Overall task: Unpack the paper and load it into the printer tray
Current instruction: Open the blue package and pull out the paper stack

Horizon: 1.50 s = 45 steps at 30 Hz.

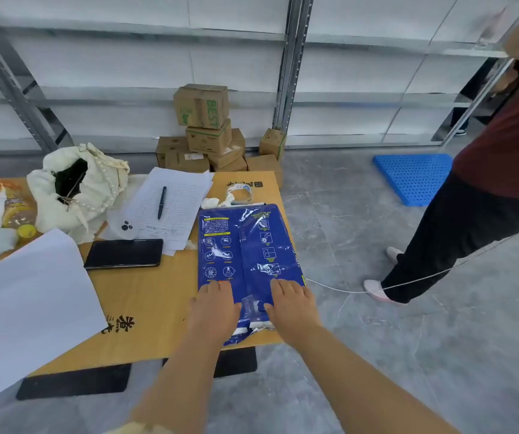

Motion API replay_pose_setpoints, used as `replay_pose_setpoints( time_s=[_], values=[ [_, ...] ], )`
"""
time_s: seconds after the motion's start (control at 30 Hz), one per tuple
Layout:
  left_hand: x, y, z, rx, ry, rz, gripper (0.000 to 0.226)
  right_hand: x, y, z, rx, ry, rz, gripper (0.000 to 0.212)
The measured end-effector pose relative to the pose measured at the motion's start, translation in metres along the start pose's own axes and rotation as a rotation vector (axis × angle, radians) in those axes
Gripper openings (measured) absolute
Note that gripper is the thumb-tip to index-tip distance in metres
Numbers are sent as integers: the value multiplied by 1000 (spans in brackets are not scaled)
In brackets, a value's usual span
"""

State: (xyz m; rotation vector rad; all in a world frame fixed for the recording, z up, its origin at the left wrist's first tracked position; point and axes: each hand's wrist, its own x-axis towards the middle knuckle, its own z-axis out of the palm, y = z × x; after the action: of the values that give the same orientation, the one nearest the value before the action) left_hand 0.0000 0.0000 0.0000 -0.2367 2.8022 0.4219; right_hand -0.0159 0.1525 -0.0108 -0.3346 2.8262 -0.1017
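Note:
A ream of paper in a glossy blue wrapper (248, 245) lies flat at the right end of the wooden table (154, 296), its long side pointing away from me. My left hand (214, 311) and my right hand (291, 308) both rest on its near end, fingers spread, on either side of the wrapper's centre seam. Between them the near end flap is torn and crumpled, and white paper edges (258, 325) show through. Whether the thumbs pinch the flap I cannot tell. No printer or tray is in view.
A black phone (123, 253), a lined sheet with a pen (161, 202), a tape roll (240, 192), a white bag (79, 186), a bottle (17, 211) and loose white sheets (29, 305) share the table. Cardboard boxes (203, 130) and a blue pallet (413, 177) are on the floor. A person (471, 214) stands at right.

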Motion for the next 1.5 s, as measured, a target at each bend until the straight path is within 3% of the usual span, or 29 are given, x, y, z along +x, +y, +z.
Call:
replay_pose_setpoints(
  time_s=[0.17,0.33,0.53,0.87,1.03,1.17,1.33,1.5],
  values=[
    [14,-7,25,35,-74,65,48,18,-10,24,-21,-7,-104,46],
    [33,-12,36,100,-14,162,43,42,-24,27,40,49,-132,30],
    [34,-13,42,63,-9,152,45,48,-26,25,107,-16,-94,23],
    [35,-12,39,49,-18,151,46,29,-22,23,-88,-38,-247,25],
    [33,-9,38,45,-35,130,46,-6,-15,25,-177,-14,-358,34],
    [32,-4,36,67,-78,127,52,-25,-9,41,-103,16,-372,48],
    [31,2,36,-42,-142,113,45,-36,-2,60,-199,-57,-418,50],
    [33,14,37,-170,-68,211,31,-42,-4,57,-119,-190,-374,35]
  ],
)
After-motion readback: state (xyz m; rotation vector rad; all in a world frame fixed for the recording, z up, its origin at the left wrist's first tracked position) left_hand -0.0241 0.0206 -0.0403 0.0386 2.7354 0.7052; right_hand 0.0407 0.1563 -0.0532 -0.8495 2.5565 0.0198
